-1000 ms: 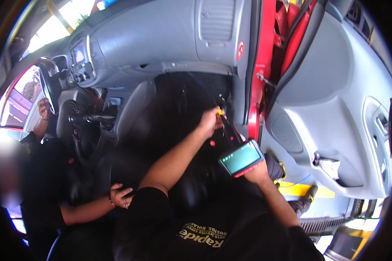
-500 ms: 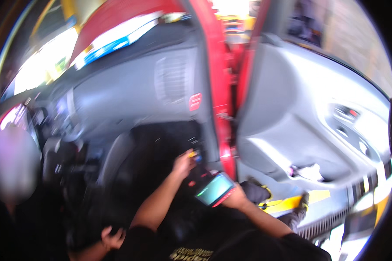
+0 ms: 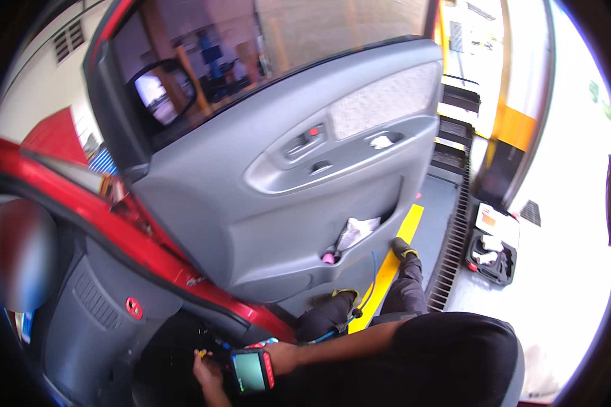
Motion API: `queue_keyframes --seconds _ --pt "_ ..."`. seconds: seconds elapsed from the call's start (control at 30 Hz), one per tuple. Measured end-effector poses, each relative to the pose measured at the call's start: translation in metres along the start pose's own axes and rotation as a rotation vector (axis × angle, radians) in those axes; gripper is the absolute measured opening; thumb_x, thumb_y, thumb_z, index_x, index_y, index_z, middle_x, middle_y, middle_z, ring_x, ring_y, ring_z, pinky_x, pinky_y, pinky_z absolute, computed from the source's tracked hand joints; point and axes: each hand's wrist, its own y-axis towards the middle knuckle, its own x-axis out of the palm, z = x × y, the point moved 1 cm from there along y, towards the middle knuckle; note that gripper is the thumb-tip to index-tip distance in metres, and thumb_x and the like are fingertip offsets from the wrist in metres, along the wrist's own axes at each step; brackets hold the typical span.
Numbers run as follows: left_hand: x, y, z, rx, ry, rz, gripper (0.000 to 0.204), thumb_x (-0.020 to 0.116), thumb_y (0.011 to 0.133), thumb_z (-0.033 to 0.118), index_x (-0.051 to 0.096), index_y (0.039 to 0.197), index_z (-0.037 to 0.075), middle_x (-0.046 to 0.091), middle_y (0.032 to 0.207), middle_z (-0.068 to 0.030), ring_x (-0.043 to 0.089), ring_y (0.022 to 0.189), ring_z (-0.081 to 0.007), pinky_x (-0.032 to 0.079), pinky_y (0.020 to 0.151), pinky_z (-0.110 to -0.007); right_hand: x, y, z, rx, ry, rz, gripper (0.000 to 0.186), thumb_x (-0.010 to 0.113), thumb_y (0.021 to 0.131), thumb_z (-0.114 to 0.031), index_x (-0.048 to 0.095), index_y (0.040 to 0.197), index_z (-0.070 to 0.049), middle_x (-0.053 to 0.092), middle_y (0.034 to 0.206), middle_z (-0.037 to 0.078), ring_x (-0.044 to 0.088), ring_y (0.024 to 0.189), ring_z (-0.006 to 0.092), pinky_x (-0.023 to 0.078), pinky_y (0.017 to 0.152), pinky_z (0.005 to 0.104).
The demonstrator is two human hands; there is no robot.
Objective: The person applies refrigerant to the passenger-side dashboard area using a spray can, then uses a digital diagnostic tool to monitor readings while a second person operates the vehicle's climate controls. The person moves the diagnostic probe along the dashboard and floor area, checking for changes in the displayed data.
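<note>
My right hand (image 3: 283, 357) grips a handheld diagnostic scanner (image 3: 250, 372) with a dark body, red edges and a lit greenish screen. Just left of it, at the bottom of the view, is my left hand (image 3: 208, 372). Its fingers are closed on a small yellow piece (image 3: 201, 353), too small to name. A blue cable (image 3: 373, 281) with a black lump on it runs over my legs toward the scanner; its ends are hidden. Both hands are inside the car, below the grey dashboard (image 3: 102, 339).
A grey car door (image 3: 251, 224) stands open ahead, with crumpled plastic (image 3: 357, 233) in its pocket. My shoes (image 3: 404, 249) rest near a yellow floor stripe (image 3: 387, 275). A floor grate (image 3: 448, 264), an open tool case (image 3: 492, 247) and a striped post (image 3: 512, 129) stand to the right.
The view has swung right toward the open door, so both hands now appear lower and further left. The scanner stays in my right hand. Another person's hand at lower left has left view.
</note>
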Motion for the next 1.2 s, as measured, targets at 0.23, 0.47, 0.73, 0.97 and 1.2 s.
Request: queue_keyframes --seconds 0.23,0.47,0.73,0.97,1.2 --pt "-0.022 0.015 0.003 0.07 -0.005 -0.015 0.023 0.057 0.103 0.032 0.064 0.097 0.011 0.067 0.089 -0.0027 0.064 0.087 -0.0191 0.053 0.084 -0.035 -0.008 0.003 -0.012 0.015 0.059 -0.029 0.028 0.069 0.083 -0.028 0.071 0.097 -0.004 0.074 0.097 0.024 0.071 0.096 0.0439 0.057 0.085 0.0509" --pt "-0.002 0.008 0.005 -0.045 0.002 -0.031 0.014 0.058 0.097 0.022 0.067 0.094 0.011 0.07 0.092 -0.0026 0.067 0.089 -0.021 0.056 0.087 -0.036 0.014 0.008 0.011 0.003 0.12 0.06 0.029 0.073 0.08 -0.027 0.071 0.098 -0.004 0.074 0.098 0.023 0.071 0.097 0.0431 0.058 0.088 0.0508" --pt "-0.094 0.063 -0.008 0.424 0.785 -0.15 0.031 0.054 0.105 0.035 0.065 0.101 0.007 0.069 0.094 -0.0062 0.065 0.091 -0.0212 0.053 0.09 -0.035 0.015 0.014 -0.004 -0.028 0.202 0.064 0.038 0.077 0.078 -0.029 0.069 0.108 -0.007 0.074 0.103 0.023 0.071 0.099 0.0428 0.058 0.089 0.0499" --pt "0.018 -0.025 0.013 0.023 -0.023 0.074 0.026 0.054 0.107 0.035 0.064 0.1 0.011 0.066 0.088 -0.0029 0.064 0.087 -0.0193 0.052 0.086 -0.036 0.008 0.008 0.003 -0.011 0.18 0.039 0.045 0.075 0.082 -0.029 0.064 0.121 -0.008 0.072 0.11 0.022 0.069 0.106 0.0411 0.056 0.094 0.0484" --pt "-0.014 0.01 0.005 0.063 0.002 0.014 0.028 0.053 0.107 0.038 0.063 0.1 0.013 0.063 0.09 -0.0013 0.062 0.087 -0.0172 0.049 0.085 -0.035 -0.004 0.004 -0.006 0.046 0.198 0.009 0.042 0.075 0.082 -0.028 0.066 0.118 -0.008 0.073 0.109 0.021 0.07 0.106 0.0392 0.057 0.093 0.047"
